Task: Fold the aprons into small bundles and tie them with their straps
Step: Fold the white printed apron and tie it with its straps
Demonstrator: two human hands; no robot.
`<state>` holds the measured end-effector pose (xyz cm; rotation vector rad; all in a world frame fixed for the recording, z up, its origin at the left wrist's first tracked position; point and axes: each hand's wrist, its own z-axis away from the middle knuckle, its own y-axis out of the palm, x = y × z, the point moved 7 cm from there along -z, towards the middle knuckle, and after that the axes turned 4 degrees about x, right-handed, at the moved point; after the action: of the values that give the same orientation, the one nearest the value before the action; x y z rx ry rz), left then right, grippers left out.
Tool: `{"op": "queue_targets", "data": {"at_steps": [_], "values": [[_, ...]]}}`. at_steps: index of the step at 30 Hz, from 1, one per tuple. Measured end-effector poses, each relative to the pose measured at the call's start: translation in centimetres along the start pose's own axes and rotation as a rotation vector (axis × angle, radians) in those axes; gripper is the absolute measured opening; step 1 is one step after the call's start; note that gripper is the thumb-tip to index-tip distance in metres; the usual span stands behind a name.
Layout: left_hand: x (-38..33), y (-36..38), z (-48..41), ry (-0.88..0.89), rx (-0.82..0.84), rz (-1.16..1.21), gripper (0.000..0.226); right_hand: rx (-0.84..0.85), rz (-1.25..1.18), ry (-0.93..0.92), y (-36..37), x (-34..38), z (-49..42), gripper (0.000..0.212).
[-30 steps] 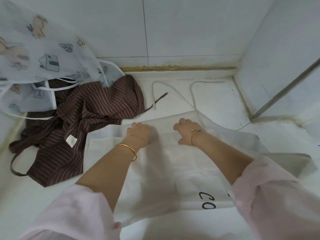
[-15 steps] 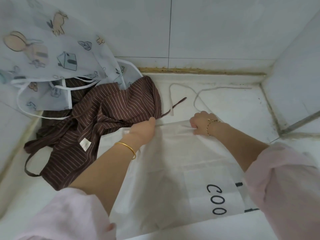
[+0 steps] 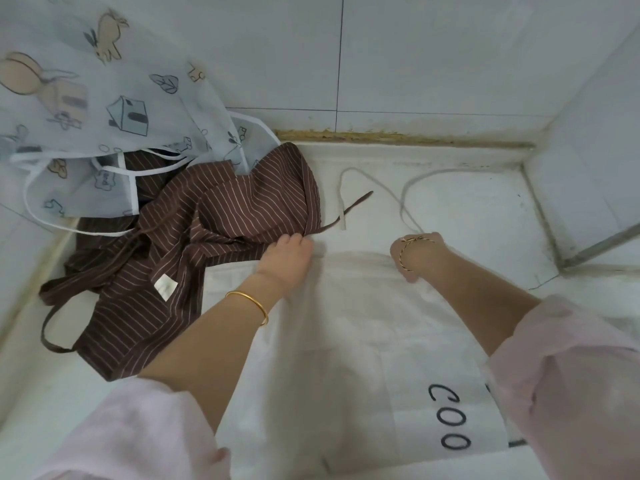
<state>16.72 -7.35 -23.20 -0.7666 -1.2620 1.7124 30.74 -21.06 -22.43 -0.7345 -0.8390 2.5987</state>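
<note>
Reaching over the white apron (image 3: 346, 341) spread on the desk (image 3: 467, 209), you hold your left hand (image 3: 287, 259) and right hand (image 3: 414, 256) at its far edge; your fingers (image 3: 294, 240) curl under, so their grip cannot be told.

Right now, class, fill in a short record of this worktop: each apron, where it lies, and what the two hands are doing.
white apron: spread flat, nearest the person, lettered COO
brown striped apron: crumpled, left of it
printed apron: far left, overlapping the brown one
white straps: loose beyond the hands
left hand: at white apron's top edge, beside brown one
right hand: at the same edge; fingers hidden
</note>
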Motion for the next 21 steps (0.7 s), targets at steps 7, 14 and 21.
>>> {"op": "queue_targets", "data": {"at_steps": [7,14,21], "values": [[-3.1,-0.7,0.5,0.208,-0.022,0.125,0.016,-0.249,-0.295,-0.243,-1.3,2.9,1.0,0.031],[2.7,-0.5,1.7,0.0,0.266,0.118,0.03,-0.26,-0.292,-0.172,-0.1,1.8,1.0,0.03],[5.1,-0.3,1.9,0.068,0.468,0.101,0.008,-0.313,-0.335,-0.129,0.4,1.9,1.2,0.032]]}}
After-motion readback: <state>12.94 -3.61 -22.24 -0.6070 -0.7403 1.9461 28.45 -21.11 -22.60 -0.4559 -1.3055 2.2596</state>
